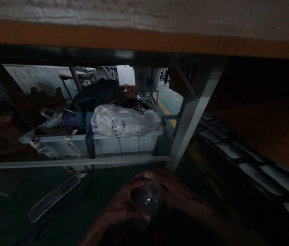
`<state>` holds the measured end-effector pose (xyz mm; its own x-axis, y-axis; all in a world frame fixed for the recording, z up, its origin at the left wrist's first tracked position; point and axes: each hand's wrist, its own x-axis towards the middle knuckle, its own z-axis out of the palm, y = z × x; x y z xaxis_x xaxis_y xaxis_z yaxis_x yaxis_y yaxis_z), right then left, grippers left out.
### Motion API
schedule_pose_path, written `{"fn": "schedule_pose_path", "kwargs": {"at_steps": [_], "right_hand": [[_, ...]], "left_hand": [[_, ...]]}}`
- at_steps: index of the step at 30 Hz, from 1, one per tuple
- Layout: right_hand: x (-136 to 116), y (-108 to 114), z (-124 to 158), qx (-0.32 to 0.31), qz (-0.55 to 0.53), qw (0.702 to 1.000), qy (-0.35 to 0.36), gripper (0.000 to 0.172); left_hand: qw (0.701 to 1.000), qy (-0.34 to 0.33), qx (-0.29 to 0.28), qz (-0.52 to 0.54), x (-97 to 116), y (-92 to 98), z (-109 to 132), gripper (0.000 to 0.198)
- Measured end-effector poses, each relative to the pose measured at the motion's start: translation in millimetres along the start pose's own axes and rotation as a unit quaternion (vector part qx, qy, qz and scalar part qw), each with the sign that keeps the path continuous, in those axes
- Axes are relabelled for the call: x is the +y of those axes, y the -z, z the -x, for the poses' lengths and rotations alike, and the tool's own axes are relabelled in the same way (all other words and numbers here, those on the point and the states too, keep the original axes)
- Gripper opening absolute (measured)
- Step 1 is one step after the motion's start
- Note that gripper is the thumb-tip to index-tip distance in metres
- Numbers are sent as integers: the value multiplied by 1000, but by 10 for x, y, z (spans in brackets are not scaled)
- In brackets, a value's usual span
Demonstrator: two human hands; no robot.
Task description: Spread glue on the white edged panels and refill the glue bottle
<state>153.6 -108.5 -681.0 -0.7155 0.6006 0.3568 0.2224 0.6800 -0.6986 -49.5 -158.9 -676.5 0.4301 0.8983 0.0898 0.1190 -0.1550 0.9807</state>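
Note:
Low in the dim view, a clear rounded bottle (pixel 150 201) stands between my two hands. My left hand (pixel 126 201) is wrapped round its left side, the thumb across the near face. Near the bottle's top, my right hand (pixel 171 188) is bent over from the right, its fingertips meeting a small pale piece (pixel 148 175). Whether that piece is a cap cannot be told. The lower part of the bottle fades into shadow.
A table edge (pixel 144 37) crosses overhead. Below it, a metal leg (pixel 195 116) and crossbar (pixel 134 160) stand before a white bin (pixel 123 146) holding a stuffed plastic bag (pixel 126 120) and dark cloth. A long flat piece (pixel 54 198) lies on the floor, left.

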Motion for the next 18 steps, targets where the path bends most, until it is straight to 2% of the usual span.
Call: {"fn": "schedule_pose_path", "kwargs": {"at_steps": [4,6,8,10,13,15,16,18], "right_hand": [[3,100,3,-39,-128,987,-87,46],[17,191,8,-89,-216,965,-123,53],[63,320,14,-107,-304,936,-140,49],[164,489,27,-76,-353,920,-154,40],[360,727,61,68,-331,924,-180,37],[427,769,83,135,-307,919,-206,35],[422,734,88,140,-301,918,-215,36],[343,572,82,92,-328,913,-222,44]], "left_hand": [[999,14,11,27,7,72,26,70],[998,36,11,43,12,99,46,69],[997,54,23,43,16,123,75,69],[996,64,54,37,4,159,125,68],[988,60,128,63,-74,240,238,65],[976,57,191,91,-165,290,312,66],[969,59,219,101,-215,310,340,68],[960,73,247,107,-306,336,376,75]]}}
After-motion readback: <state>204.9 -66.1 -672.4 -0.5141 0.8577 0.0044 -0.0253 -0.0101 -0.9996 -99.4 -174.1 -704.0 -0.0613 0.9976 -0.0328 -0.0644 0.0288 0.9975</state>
